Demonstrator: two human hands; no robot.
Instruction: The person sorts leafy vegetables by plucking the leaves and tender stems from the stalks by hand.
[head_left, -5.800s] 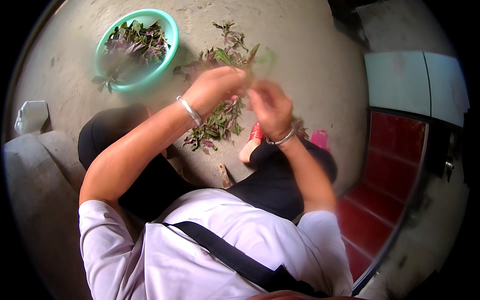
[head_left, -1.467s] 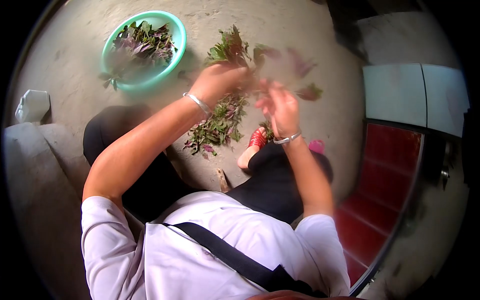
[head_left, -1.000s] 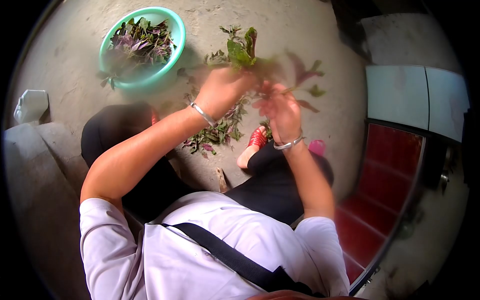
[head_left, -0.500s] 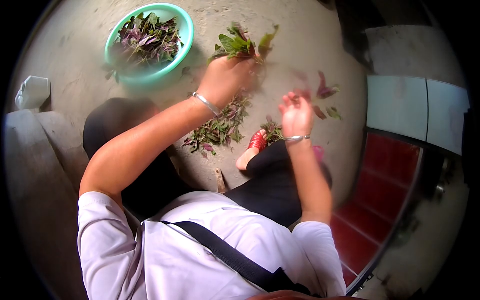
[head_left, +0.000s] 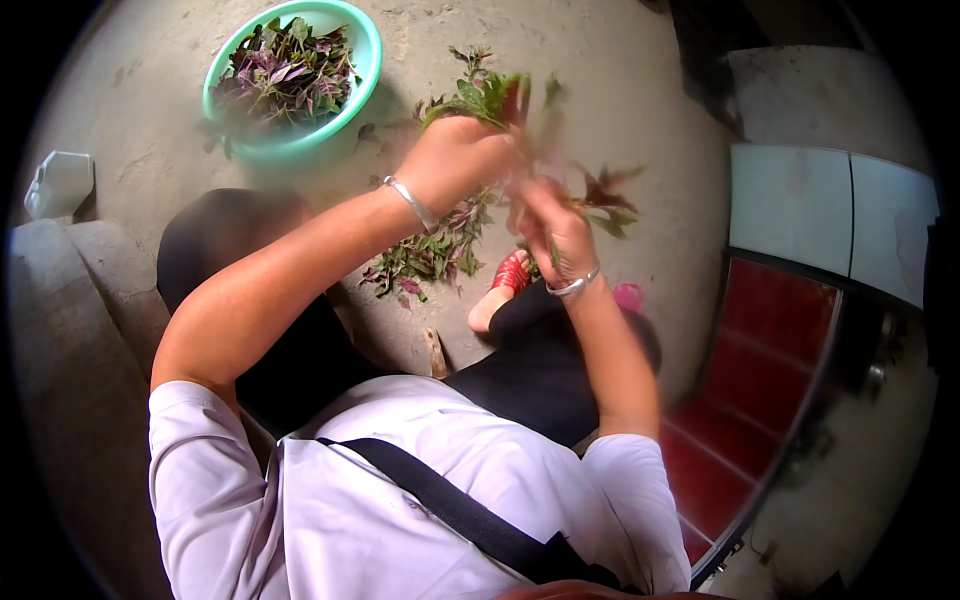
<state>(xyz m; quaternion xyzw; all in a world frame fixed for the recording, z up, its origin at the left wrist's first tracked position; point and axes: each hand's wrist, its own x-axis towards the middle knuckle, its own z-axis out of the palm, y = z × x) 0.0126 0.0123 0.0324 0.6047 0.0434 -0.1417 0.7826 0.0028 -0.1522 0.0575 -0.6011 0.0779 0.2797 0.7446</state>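
Note:
My left hand [head_left: 465, 155] is closed round a bunch of green and purple leaves [head_left: 485, 98] that sticks up past its knuckles. Close against it, my right hand [head_left: 555, 225] is closed on a leafy stem [head_left: 608, 200], whose leaves spread out to the right. Both hands' fingertips are blurred where they meet. Beneath them on the floor lies a pile of loose leaves [head_left: 425, 255]. At the upper left, a mint-green basin [head_left: 371, 60] holds many purple and green leaves.
A red sandal [head_left: 513, 272] is on my foot, with a pink object [head_left: 628, 296] to its right. A small piece of wood [head_left: 435, 352] lies near my legs. At the left stands a pale plastic container [head_left: 62, 185]. Pale panels [head_left: 790, 200] and red tiles [head_left: 765, 340] line the right side.
My right hand was apart from the left half a second ago and has moved back left and up against it. The leafy stem has moved left with it.

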